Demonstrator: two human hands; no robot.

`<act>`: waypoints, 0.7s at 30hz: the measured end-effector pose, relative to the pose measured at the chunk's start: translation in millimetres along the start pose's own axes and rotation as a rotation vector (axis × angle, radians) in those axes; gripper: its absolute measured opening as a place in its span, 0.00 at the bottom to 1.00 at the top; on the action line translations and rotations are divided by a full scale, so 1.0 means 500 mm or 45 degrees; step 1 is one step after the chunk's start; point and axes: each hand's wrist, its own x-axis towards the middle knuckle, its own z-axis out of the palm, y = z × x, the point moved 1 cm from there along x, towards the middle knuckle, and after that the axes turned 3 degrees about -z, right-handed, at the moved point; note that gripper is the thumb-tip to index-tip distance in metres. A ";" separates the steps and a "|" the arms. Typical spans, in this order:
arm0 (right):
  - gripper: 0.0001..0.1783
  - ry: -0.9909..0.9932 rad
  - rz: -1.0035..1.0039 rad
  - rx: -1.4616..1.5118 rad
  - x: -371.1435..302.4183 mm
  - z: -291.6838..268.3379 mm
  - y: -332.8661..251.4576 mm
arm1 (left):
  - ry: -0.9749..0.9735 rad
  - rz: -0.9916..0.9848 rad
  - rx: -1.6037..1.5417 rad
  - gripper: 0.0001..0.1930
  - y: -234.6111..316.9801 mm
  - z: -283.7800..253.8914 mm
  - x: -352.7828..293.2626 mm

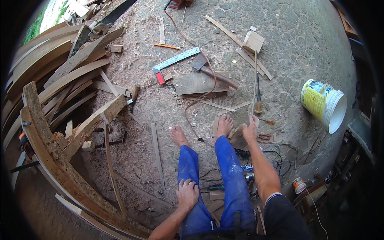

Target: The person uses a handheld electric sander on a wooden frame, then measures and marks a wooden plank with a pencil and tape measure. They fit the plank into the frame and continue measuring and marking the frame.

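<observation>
My left hand (pixel 187 195) lies on my left thigh with its fingers stretched out, holding nothing. My right hand (pixel 250 130) is closed at the near end of a thin wooden strip (pixel 254 86), which points away from me. Just right of the strip lies a chisel (pixel 259 93) with a wooden handle. A hatchet (pixel 218 76) with a dark wooden handle lies over a flat board (pixel 188 83) in front of my feet. Left of it is a try square (pixel 176 60) with a red-marked stock. An orange pencil (pixel 166 46) is farther off.
Curved timbers (pixel 60 80) and a heavy wooden frame (pixel 60 160) fill the left side. A white and yellow bucket (pixel 323 105) lies tipped at right. A brown cord (pixel 202 97) crosses the shaving-strewn floor. A wood block (pixel 253 41) sits at the far side; power tools and cables lie beside my right leg.
</observation>
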 end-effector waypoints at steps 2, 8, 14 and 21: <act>0.36 0.034 -0.056 -0.031 -0.003 0.012 -0.008 | -0.011 -0.006 -0.021 0.16 -0.002 -0.002 -0.001; 0.41 0.029 -0.039 -0.015 -0.020 0.060 -0.042 | 0.000 -0.002 -0.101 0.16 -0.028 0.003 -0.005; 0.44 -0.028 -0.150 -0.097 -0.053 0.099 -0.076 | 0.074 -0.002 -0.192 0.15 -0.068 0.022 -0.016; 0.49 -0.172 -0.180 -0.210 -0.118 0.117 -0.125 | 0.101 -0.024 -0.303 0.16 -0.104 0.020 -0.030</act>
